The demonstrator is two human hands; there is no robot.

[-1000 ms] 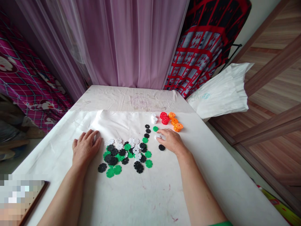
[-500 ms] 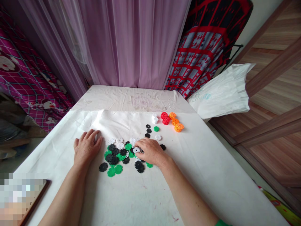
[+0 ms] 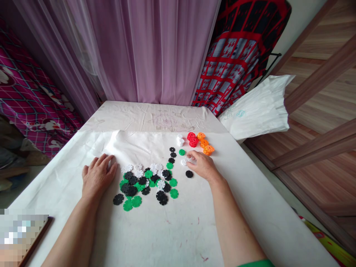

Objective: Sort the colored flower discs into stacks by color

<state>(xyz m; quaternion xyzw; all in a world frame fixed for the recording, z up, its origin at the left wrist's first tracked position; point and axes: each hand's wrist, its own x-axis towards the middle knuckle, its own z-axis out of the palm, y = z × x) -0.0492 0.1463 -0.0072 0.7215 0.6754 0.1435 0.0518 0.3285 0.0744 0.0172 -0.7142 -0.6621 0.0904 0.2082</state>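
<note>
My right hand [image 3: 203,165] is over the table with its thumb and fingers pinched at a white notched plastic disc [image 3: 184,161]. The fingertips hide part of this disc, and I cannot tell whether one disc or two lie there. A green disc [image 3: 181,152] is just beyond the fingers, and a black disc [image 3: 189,174] lies nearer me. Resting flat on the cloth, my left hand [image 3: 97,174] has its fingers spread and holds nothing. To its right spreads a loose pile of black discs [image 3: 130,190], green discs [image 3: 136,201] and white discs [image 3: 160,184].
Farther back stand small stacks of white discs [image 3: 180,140], red discs [image 3: 192,139] and orange discs [image 3: 204,143]. Several black discs [image 3: 172,154] form a short line. A white bag [image 3: 258,107] leans at the right table edge. A blurred-out flat object [image 3: 25,237] lies front left.
My right hand has moved from the pile to the right and away from me, to the white disc there. Green discs it covered now show. My left hand stays in place.
</note>
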